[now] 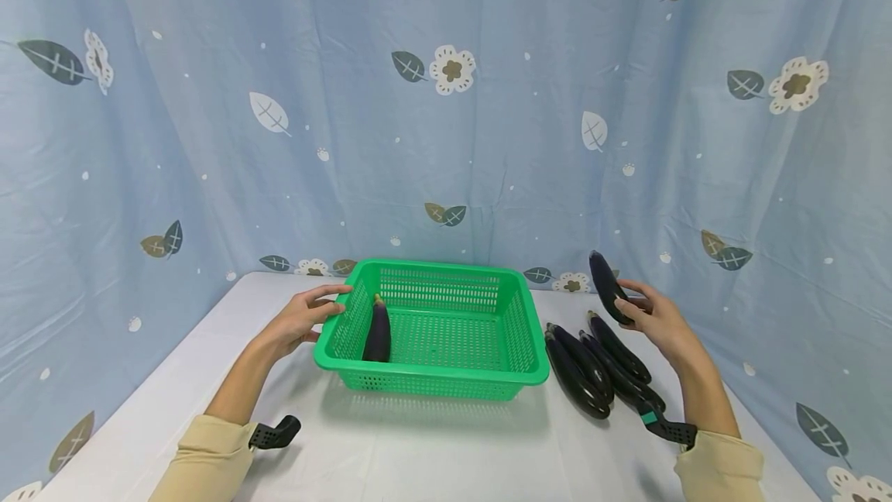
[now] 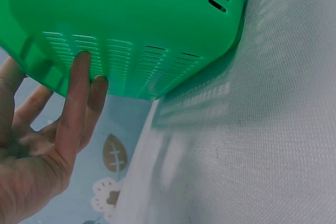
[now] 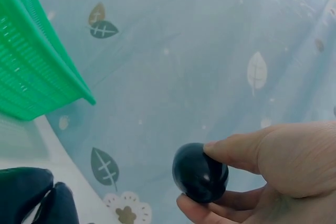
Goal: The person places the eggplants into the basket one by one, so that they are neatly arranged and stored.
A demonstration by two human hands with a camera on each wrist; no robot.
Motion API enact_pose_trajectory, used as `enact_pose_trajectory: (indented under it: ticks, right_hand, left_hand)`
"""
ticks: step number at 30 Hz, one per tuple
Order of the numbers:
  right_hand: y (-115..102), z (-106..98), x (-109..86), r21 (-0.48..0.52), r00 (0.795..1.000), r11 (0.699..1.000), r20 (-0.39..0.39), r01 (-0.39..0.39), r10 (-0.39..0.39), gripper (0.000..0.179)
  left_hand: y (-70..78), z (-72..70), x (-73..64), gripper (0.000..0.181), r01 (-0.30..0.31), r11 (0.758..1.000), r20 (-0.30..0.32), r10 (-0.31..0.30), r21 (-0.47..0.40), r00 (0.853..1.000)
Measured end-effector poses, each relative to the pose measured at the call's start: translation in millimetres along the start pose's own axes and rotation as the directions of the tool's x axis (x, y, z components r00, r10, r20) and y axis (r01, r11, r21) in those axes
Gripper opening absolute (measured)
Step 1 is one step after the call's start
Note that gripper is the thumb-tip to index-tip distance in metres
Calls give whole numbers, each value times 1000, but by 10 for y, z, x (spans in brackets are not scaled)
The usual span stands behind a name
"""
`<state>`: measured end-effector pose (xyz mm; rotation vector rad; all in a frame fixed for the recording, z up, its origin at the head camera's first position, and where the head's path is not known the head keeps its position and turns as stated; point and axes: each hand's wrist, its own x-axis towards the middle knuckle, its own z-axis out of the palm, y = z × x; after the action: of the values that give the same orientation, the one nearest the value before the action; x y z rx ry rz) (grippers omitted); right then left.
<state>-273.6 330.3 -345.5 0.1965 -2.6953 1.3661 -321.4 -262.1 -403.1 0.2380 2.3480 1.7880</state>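
Note:
A green plastic basket (image 1: 435,388) stands on the table with one dark eggplant (image 1: 378,334) lying inside near its left wall. My left hand (image 1: 301,321) touches the basket's left rim and side; the left wrist view shows fairly straight fingers (image 2: 79,93) against the outer slotted wall. Off to the right, my right hand (image 1: 658,322) holds another eggplant (image 1: 608,285) in the air, pinching its thick end between thumb and fingers. That held eggplant (image 3: 197,174) appears end-on in the right wrist view. Below it, several eggplants (image 1: 574,374) lie side by side right of the basket.
A white table (image 1: 446,455) carries everything. Behind and along the sides hangs a blue curtain (image 1: 390,153) printed with leaves and flowers. Each wrist wears a black strap-mounted device (image 1: 275,434). The right one hangs close to the lying eggplants.

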Motion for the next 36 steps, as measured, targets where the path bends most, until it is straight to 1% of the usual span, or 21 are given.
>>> enact_pose_trajectory:
  ticks: [5,12,17,21,28,36]
  right_hand:
    - [-39,18,-5,-11,1000,1000,-2,21,-21,61]
    - [-85,41,-26,2,999,999,0,47,-47,60]
    - [-121,60,-39,-9,998,998,6,65,-65,60]
    - [-151,84,-41,-21,998,998,9,66,-66,60]
    - [-198,138,-33,6,998,998,25,61,-61,60]
    - [-252,192,-37,-23,997,998,31,65,-64,59]
  left_hand:
    - [-5,3,-1,58,-1,1000,-1,1,0,1000]
    - [-12,-1,-22,59,-9,1000,-1,9,1,1000]
    - [-10,-2,-21,58,-3,1000,-4,3,3,1000]
    - [-6,2,-17,56,3,1000,-8,-3,2,1000]
    - [-5,6,-13,55,1,1000,-12,-1,0,1000]
    - [-4,5,-13,56,-3,1000,-7,3,1,1000]
